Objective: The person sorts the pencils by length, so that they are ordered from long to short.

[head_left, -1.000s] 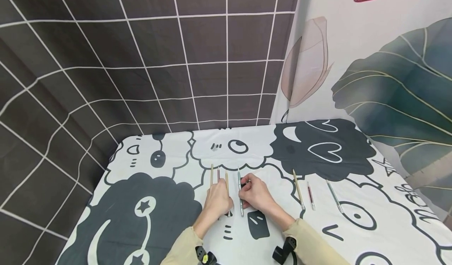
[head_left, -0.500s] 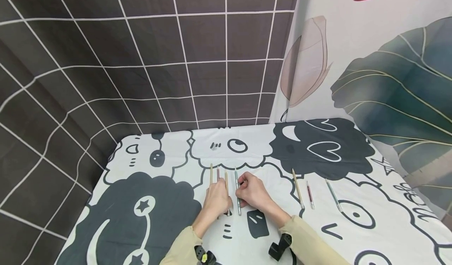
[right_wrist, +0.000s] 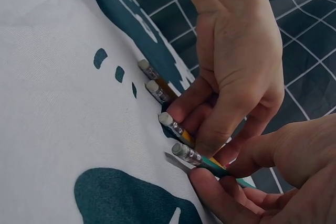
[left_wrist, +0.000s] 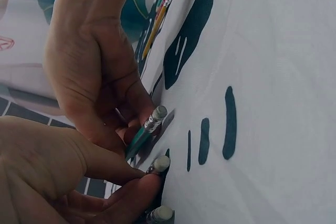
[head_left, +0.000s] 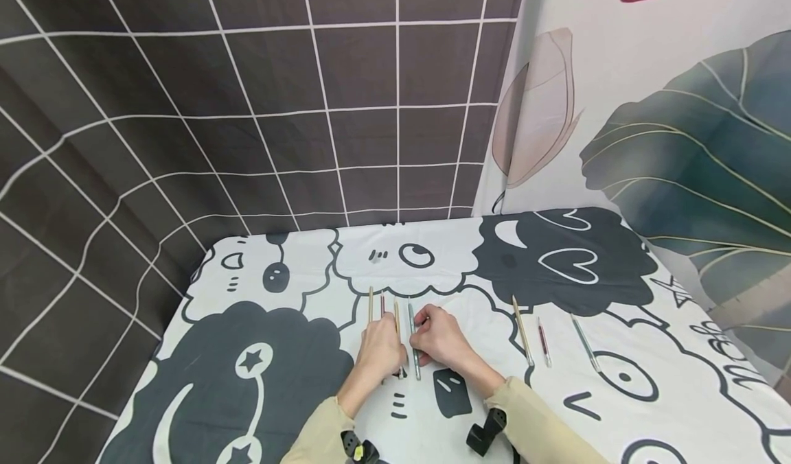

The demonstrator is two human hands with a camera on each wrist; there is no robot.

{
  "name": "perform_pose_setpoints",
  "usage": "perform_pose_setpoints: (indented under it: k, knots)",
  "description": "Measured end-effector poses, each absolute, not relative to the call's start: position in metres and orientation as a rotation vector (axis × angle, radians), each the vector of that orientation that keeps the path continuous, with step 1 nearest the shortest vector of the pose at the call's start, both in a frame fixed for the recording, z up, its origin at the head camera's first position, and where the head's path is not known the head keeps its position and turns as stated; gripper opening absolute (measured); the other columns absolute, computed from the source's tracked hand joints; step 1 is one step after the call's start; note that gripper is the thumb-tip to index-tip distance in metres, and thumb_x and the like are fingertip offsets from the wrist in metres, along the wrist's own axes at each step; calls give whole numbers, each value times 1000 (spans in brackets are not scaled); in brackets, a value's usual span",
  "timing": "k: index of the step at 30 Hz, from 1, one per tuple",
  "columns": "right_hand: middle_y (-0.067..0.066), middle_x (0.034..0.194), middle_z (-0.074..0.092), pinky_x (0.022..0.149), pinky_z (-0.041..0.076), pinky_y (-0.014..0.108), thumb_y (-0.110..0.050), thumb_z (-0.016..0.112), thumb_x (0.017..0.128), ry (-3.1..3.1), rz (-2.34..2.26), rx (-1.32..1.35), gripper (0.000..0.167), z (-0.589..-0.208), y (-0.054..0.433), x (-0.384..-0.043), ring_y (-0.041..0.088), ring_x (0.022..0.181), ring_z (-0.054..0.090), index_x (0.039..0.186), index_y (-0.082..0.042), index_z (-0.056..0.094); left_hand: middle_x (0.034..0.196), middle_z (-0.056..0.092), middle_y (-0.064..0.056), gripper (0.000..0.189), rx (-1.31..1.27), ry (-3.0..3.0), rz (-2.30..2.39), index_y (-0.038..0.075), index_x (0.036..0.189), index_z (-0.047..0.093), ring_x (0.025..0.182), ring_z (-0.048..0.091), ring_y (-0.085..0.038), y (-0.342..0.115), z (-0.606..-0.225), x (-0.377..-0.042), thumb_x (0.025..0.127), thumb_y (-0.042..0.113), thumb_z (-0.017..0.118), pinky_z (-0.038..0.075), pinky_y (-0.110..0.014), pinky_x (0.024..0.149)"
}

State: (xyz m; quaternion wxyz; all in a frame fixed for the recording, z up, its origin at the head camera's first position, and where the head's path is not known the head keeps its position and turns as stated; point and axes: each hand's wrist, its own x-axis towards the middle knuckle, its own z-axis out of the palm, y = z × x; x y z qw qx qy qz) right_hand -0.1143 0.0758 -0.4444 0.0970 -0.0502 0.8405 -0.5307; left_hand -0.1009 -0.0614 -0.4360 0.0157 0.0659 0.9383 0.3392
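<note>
In the head view my right hand (head_left: 441, 335) pinches a green pencil (head_left: 410, 313) by its sides, between thumb and fingers. Its eraser end (right_wrist: 184, 151) points toward me. Just left of it, my left hand (head_left: 380, 349) pinches a yellow pencil (head_left: 397, 313) near the eraser, as the right wrist view shows. Another yellow pencil (head_left: 371, 300) and a red pencil (head_left: 382, 302) lie alongside, partly hidden under the left hand. All of these pencils lie roughly parallel, a narrow gap separating the green one from its yellow neighbour.
Over to the right lie a yellow pencil (head_left: 522, 330), a shorter red pencil (head_left: 544, 342) and a green pencil (head_left: 585, 344), spread apart. A cartoon-print cloth (head_left: 296, 395) covers the table. A dark grid curtain (head_left: 358, 134) hangs behind it.
My right hand has shifted slightly left with the green pencil, bringing it closer to the yellow one. The left hand has stayed in place.
</note>
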Motion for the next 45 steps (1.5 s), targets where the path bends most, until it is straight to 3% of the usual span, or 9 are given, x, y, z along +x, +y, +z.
perform_pose_setpoints:
  k: [45]
  knots:
    - [3,55,58,40,47,24,10,63,75,2632,-1370,-246,15,-445,69,-118,13,39,59,90,9,59,62,55,-9,21,245,2963,1011,0,80,54,49,54,-19,-62,-437,-101,68,-14,63,43,-27,38]
